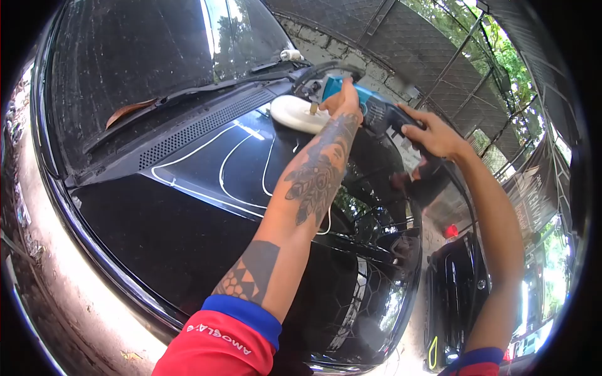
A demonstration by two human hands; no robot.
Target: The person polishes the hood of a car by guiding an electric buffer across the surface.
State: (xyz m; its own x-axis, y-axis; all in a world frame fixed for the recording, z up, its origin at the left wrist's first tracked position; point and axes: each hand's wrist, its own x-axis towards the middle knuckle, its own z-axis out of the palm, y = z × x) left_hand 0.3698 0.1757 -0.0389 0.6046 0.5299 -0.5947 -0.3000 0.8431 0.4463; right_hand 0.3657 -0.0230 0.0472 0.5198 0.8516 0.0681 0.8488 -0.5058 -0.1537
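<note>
A teal and black car polisher is held over the far part of a glossy black car hood. Its round white pad lies against the hood near the base of the windshield, though the contact edge is partly hidden. My left hand wraps around the front of the polisher, close to the pad. At the rear, my right hand grips the handle. Thin white lines of what looks like polish curve across the hood, left of my tattooed forearm, which covers part of them.
Wipers and a perforated vent border the dusty windshield. A dry brown leaf lies there. A small white bottle-like item is by the wiper base. A black cord hangs beside my right arm. Mesh fencing stands beyond.
</note>
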